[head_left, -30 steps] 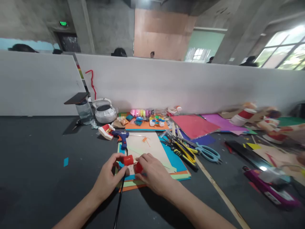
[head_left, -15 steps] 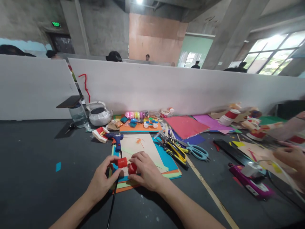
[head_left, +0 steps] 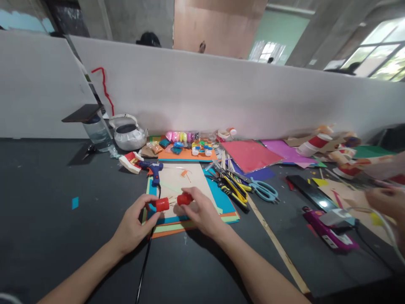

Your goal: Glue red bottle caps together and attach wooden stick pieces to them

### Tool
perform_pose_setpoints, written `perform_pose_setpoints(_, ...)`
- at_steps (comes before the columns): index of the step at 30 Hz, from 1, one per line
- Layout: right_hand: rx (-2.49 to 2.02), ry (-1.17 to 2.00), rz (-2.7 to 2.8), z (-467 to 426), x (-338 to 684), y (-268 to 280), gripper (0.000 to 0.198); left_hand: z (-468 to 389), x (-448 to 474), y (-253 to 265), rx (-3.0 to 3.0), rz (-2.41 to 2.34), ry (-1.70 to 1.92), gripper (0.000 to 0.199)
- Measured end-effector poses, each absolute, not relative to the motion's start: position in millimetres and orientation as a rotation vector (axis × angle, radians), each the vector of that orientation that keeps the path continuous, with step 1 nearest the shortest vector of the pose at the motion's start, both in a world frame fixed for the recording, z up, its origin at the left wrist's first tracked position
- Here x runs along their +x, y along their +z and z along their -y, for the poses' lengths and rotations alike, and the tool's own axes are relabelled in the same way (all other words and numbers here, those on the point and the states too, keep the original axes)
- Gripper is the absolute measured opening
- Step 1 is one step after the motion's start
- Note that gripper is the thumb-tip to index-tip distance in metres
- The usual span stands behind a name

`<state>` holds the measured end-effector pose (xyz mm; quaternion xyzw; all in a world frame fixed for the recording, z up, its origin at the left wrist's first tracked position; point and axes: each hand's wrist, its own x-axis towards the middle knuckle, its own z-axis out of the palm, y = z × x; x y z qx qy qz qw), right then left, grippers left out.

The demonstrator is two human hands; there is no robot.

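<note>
My left hand (head_left: pixel 136 220) pinches a small red cylinder (head_left: pixel 162 204), lying sideways. Several thin pale sticks (head_left: pixel 171 201) jut from its right end. A second red cylinder (head_left: pixel 183 199) is gripped between the thumb and fingers of my right hand (head_left: pixel 204 211), a little to the right of the stick tips. The two cylinders are apart. Both are held over a stack of coloured paper sheets (head_left: pixel 193 230). Just beyond my left hand lies a blue glue gun (head_left: pixel 155 171), whose black cord (head_left: pixel 144 261) passes under that hand toward the front edge.
Blue-handled scissors (head_left: pixel 264 190) and yellow-black pliers (head_left: pixel 234 199) lie to the right, beside a wooden strip (head_left: pixel 275 240). A purple power strip (head_left: pixel 330 232) sits near another person's hand (head_left: pixel 384 203). A silver pot (head_left: pixel 129 135) and a water container (head_left: pixel 98 131) stand at back left.
My right hand has raised and turned its red cylinder, which now lines up with the sticks. The left hand keeps its cylinder. The head view has tilted down.
</note>
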<state>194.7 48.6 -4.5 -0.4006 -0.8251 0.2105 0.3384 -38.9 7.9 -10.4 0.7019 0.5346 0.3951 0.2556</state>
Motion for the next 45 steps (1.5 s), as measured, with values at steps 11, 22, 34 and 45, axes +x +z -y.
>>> perform_pose_setpoints(11,-1.044,0.607,2.042,-54,200,-1,0.03,-9,-37,-7,1.927,-1.478,1.017,0.022)
perform_pose_setpoints(22,-1.276,0.497,2.244,-43,193,4,0.024,-10,-36,-7,2.11,-1.27,0.901,0.023)
perform_pose_setpoints(34,-1.448,0.6,2.324,-40,195,7,0.025,-16,-38,-15,2.31,-1.254,0.779,0.033)
perform_pose_setpoints(45,-1.196,0.405,2.685,-47,213,13,0.042,-13,-34,-17,2.477,-1.326,0.727,0.035)
